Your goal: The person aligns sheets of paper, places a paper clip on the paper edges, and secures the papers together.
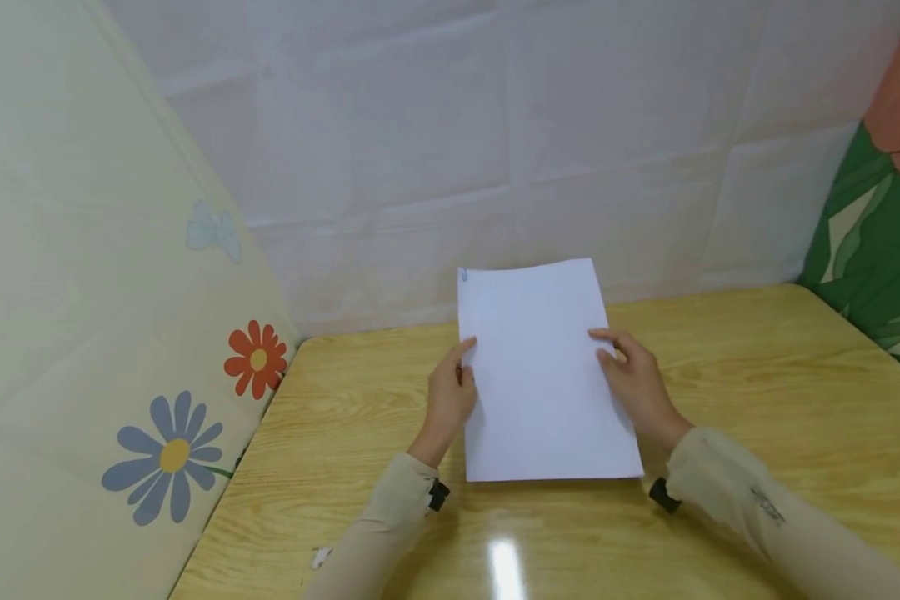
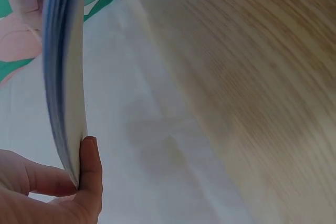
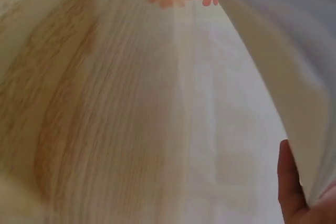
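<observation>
A stack of white paper [image 1: 540, 375] is held up over the wooden table, its blank front sheet facing me. A small paper clip [image 1: 464, 275] sits at its top left corner. My left hand [image 1: 452, 390] pinches the left edge, thumb on one side and fingers on the other. On the opposite edge, my right hand [image 1: 633, 379] grips the stack the same way. Seen edge-on in the left wrist view, the stack [image 2: 65, 77] shows several sheets and a slight bow. In the right wrist view, a finger [image 3: 290, 179] lies behind the paper [image 3: 283, 61].
The wooden table [image 1: 360, 400] runs back to a creased white cloth [image 1: 420, 167]. A flower-printed panel [image 1: 67, 333] borders the left side and a green leafy one [image 1: 885, 242] the right. A small whitish scrap [image 1: 321, 557] lies by the left forearm.
</observation>
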The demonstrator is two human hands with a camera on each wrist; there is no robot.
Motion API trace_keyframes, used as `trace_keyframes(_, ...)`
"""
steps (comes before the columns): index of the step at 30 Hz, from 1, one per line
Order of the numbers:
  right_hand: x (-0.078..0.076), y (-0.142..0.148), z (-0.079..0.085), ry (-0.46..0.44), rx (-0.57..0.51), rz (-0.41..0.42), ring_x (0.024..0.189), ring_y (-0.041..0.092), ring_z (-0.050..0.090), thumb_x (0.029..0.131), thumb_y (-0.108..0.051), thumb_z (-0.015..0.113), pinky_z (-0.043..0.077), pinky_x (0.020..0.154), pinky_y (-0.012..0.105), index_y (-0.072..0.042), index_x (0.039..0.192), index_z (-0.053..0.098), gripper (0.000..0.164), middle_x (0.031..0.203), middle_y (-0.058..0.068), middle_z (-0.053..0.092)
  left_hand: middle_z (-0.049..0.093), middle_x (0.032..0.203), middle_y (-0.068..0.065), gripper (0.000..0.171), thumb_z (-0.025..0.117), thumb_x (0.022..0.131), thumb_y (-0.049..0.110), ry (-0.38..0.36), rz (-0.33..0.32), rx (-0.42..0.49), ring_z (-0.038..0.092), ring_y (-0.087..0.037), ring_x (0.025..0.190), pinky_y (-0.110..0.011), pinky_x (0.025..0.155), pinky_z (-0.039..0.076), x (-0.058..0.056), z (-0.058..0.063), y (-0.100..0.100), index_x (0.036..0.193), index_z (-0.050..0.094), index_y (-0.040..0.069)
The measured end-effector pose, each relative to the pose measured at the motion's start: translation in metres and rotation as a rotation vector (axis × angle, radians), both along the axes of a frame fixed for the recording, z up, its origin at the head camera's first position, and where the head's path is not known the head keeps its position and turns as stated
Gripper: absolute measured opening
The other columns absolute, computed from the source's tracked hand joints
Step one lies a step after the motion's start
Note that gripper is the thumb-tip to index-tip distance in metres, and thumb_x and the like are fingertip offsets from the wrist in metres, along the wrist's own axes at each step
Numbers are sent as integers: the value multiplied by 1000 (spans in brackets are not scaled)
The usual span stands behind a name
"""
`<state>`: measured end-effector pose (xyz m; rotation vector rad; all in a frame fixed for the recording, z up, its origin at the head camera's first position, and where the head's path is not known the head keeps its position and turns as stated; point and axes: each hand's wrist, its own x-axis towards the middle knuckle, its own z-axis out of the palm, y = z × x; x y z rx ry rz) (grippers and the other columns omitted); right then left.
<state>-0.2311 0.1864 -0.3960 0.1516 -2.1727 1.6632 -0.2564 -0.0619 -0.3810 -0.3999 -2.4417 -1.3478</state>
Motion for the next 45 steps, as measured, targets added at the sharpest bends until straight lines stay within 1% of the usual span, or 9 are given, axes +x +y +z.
trace_keyframes(2, -1, 1, 1, -15, 17, 9, 111, 15, 54, 98, -5, 51, 42, 79, 8, 5, 128, 55, 31, 135, 21, 51, 56, 77, -13, 40, 48, 89, -12, 13, 4, -13, 38, -12, 59, -25, 57, 39, 0, -1, 0, 127, 59, -2)
trace_keyframes(5, -2, 3, 2, -30, 63, 15, 88, 8, 55, 99, -7, 52, 44, 68, 11, 3, 129, 55, 32, 134, 21, 51, 66, 102, -22, 39, 48, 89, -12, 19, -8, -25, 52, -19, 70, -31, 67, 47, 0, -1, 0, 125, 60, -5)
trace_keyframes(9, -4, 6, 3, -17, 166, 21, 100, 21, 53, 98, -3, 52, 40, 72, 10, 4, 127, 57, 31, 133, 23, 53, 59, 124, -26, 36, 49, 90, -11, 3, -25, -55, 60, -33, 107, -43, 89, 50, 1, -1, 0, 125, 58, -8)
trace_keyframes(13, -5, 9, 4, -67, 267, 38, 105, 34, 53, 96, -1, 53, 42, 77, 18, 6, 128, 56, 32, 133, 27, 52, 59, 122, -28, 35, 49, 91, -10, -26, -41, -127, 55, -39, 116, -45, 94, 47, 0, -2, -1, 125, 57, -10)
trace_keyframes(17, -6, 10, 5, -150, 354, 71, 96, 35, 54, 95, -3, 56, 45, 75, 35, 6, 132, 51, 39, 134, 28, 50, 62, 111, -31, 33, 50, 91, -9, -3, -66, -229, 60, -40, 104, -44, 86, 51, -2, -3, -1, 124, 57, -13)
trace_keyframes(21, -10, 10, 3, -161, 426, 101, 100, 38, 53, 92, -4, 61, 44, 81, 44, 9, 132, 49, 44, 132, 31, 49, 61, 105, -32, 34, 55, 90, -4, 11, -101, -310, 61, -41, 96, -45, 81, 51, -3, -3, -1, 123, 56, -15)
trace_keyframes(27, -10, 10, 2, -226, 475, 152, 115, 48, 48, 91, -8, 64, 41, 93, 56, 12, 132, 47, 49, 135, 34, 44, 54, 120, -34, 50, 65, 89, 6, -157, -145, -368, 54, -44, 113, -47, 96, 45, -6, -4, 0, 131, 48, -14)
trace_keyframes(34, -12, 8, -1, -364, 496, 196, 118, 54, 42, 89, -12, 67, 40, 95, 58, 14, 135, 41, 60, 138, 38, 36, 44, 135, -30, 68, 72, 87, 12, -340, -189, -444, 47, -40, 122, -44, 101, 42, -13, -14, 3, 141, 37, -10)
trace_keyframes(45, -17, 9, -12, -406, 540, 226, 128, 54, 32, 80, -12, 76, 28, 105, 59, 18, 134, 38, 71, 138, 41, 34, 40, 141, -29, 85, 83, 76, 20, -363, -237, -642, 41, -40, 129, -45, 106, 36, -18, -23, 5, 141, 38, -8)
